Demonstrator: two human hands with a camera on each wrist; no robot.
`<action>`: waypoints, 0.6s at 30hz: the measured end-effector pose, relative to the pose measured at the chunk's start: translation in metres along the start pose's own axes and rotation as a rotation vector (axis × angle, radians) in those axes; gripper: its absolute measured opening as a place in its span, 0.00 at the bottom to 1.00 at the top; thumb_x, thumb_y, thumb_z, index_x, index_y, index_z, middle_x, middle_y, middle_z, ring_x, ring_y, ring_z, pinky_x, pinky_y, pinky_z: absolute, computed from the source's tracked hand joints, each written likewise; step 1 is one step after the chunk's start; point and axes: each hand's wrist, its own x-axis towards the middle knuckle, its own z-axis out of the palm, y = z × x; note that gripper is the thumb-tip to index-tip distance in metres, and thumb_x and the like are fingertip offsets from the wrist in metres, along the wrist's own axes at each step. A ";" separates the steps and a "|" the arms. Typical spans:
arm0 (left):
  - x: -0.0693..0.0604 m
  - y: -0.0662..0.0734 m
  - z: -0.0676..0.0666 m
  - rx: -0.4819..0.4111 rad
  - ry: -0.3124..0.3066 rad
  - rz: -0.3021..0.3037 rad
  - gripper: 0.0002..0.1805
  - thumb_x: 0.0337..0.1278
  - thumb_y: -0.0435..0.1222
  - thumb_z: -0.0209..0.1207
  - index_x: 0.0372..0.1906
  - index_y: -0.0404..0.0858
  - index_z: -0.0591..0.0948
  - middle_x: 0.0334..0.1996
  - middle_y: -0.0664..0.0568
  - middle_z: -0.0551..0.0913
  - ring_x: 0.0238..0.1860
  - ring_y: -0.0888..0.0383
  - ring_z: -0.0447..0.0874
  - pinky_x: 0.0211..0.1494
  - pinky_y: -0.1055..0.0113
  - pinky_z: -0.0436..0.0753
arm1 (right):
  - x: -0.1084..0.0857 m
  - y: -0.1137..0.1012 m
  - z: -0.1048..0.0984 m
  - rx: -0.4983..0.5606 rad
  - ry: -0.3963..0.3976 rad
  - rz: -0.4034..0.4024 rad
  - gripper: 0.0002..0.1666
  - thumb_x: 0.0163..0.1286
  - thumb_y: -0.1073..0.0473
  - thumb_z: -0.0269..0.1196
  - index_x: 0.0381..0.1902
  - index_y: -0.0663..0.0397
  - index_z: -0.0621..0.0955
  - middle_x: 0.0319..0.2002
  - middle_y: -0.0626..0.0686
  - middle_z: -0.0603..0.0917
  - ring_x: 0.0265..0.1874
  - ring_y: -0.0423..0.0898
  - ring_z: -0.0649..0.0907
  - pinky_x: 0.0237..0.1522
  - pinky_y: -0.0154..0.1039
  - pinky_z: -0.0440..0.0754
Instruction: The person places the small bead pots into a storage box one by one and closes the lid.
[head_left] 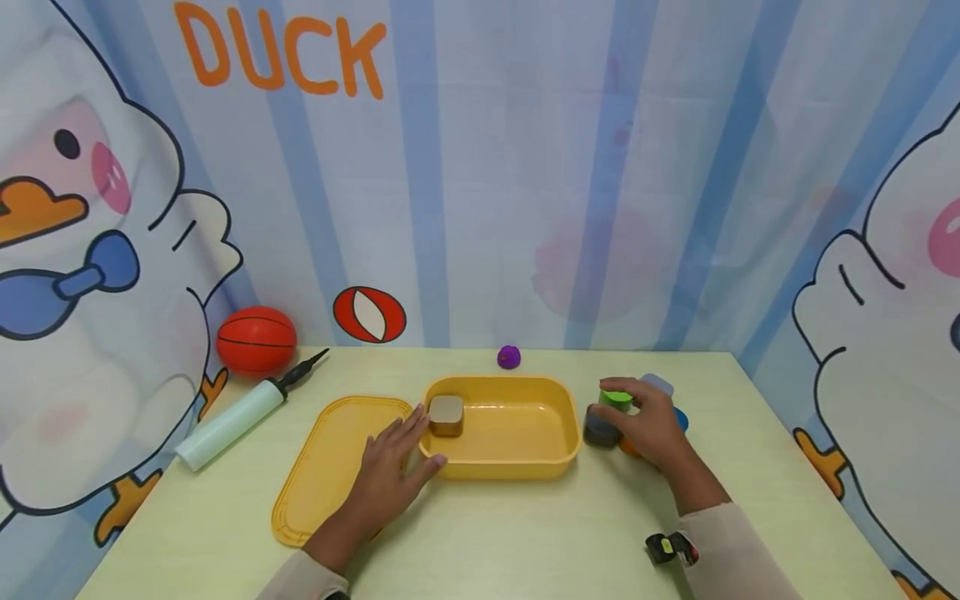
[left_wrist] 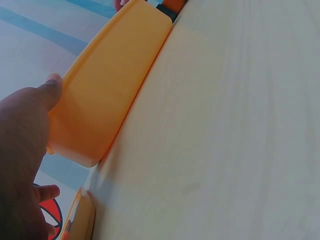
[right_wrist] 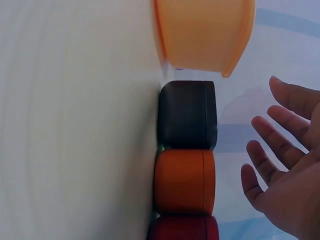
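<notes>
A yellow rectangular box (head_left: 502,467), uncovered, stands mid-table with a small gold-brown block-like container (head_left: 447,417) in its left end. My left hand (head_left: 386,471) touches the box's left end, fingers extended and thumb against its near side. Over a cluster of small rounded-square containers right of the box, my right hand (head_left: 648,421) hovers with fingers spread and nothing between them. A black one (right_wrist: 185,115), an orange one (right_wrist: 185,181) and a red one (right_wrist: 185,229) line up in the right wrist view. Green (head_left: 617,400), blue (head_left: 682,418) and pale lilac (head_left: 657,383) ones show partly around the hand.
A flat yellow lid (head_left: 330,458) lies left of the box, partly under the left forearm. Farther left are a pale green hand pump (head_left: 232,423) and a red ball (head_left: 257,342). A small purple object (head_left: 508,357) sits at the back edge, before a duck-print curtain (head_left: 495,167).
</notes>
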 end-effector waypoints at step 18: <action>0.000 0.001 0.000 -0.014 -0.005 -0.007 0.41 0.76 0.57 0.64 0.84 0.42 0.69 0.87 0.55 0.62 0.85 0.31 0.64 0.77 0.13 0.52 | -0.004 0.025 -0.009 -0.125 -0.048 0.009 0.31 0.74 0.56 0.75 0.69 0.64 0.83 0.74 0.69 0.78 0.76 0.72 0.73 0.75 0.71 0.75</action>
